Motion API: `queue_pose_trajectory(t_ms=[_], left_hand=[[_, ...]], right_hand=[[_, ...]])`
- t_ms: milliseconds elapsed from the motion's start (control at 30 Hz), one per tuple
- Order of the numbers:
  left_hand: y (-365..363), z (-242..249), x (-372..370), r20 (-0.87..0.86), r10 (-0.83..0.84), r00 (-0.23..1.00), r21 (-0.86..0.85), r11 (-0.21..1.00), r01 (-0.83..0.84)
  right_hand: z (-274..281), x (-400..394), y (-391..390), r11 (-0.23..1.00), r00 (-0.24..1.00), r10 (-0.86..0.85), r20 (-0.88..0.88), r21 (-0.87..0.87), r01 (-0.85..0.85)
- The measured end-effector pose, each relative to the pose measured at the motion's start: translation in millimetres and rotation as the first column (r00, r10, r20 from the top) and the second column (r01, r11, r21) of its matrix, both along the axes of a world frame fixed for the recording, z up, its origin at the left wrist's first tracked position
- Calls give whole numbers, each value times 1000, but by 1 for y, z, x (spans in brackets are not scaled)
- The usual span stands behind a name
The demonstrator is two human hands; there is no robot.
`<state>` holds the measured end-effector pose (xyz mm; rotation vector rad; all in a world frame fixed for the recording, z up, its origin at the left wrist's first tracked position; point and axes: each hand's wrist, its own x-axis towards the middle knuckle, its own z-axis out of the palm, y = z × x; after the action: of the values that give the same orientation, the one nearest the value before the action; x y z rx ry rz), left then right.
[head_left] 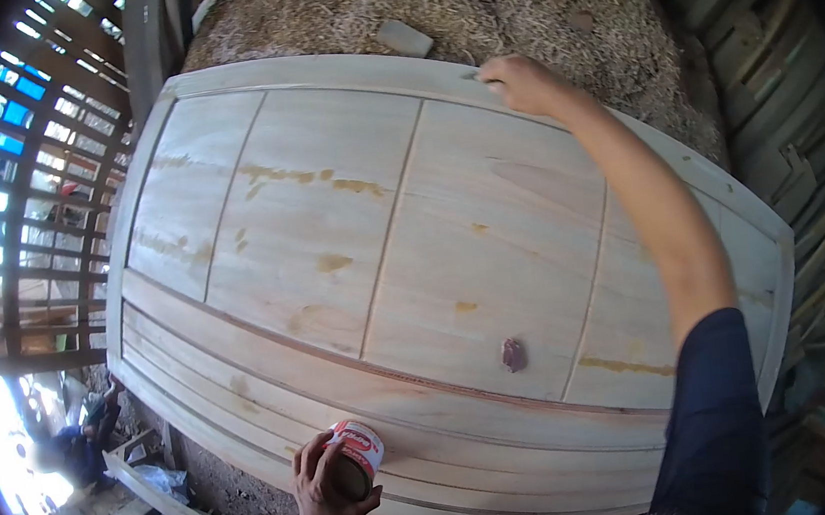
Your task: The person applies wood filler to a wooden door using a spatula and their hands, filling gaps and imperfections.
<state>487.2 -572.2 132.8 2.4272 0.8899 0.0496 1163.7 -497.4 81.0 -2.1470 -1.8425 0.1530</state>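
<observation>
A large pale wooden panel (487, 199) with grooves and raised edges lies before me, marked with several yellow-brown patches. My left hand (328, 483) is wrapped round a red and white can (360, 449) at the panel's near edge. My right hand (518, 83) is stretched to the far rail of the panel, its fingers closed together; what they hold is too small to make out. A small dark reddish lump (513, 354) rests on the panel between my arms.
Behind the panel is a heap of shavings (547, 2) with a grey block (405, 38) at its edge. A slatted wooden wall (43, 186) stands at the left, with a person (71, 449) beyond it. Stacked wood (806, 176) lines the right side.
</observation>
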Motion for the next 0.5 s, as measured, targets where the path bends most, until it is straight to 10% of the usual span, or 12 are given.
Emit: queue_pose_trajectory(t_ms=[200,367,433,500], left_hand=[[4,-4,-7,12,22,1000,-14,1000,-21],[6,-2,-5,36,25,999,-51,998,-23],[6,-4,-6,26,32,999,-64,997,-30],[6,-6,-7,25,12,1000,-49,999,-11]], right_hand=[[-59,-8,85,997,997,9,71,-74,-4],[36,2,84,823,992,38,118,-567,35],[43,-1,92,879,993,-83,-78,-475,36],[28,-4,105,962,692,-262,-672,-235,135]])
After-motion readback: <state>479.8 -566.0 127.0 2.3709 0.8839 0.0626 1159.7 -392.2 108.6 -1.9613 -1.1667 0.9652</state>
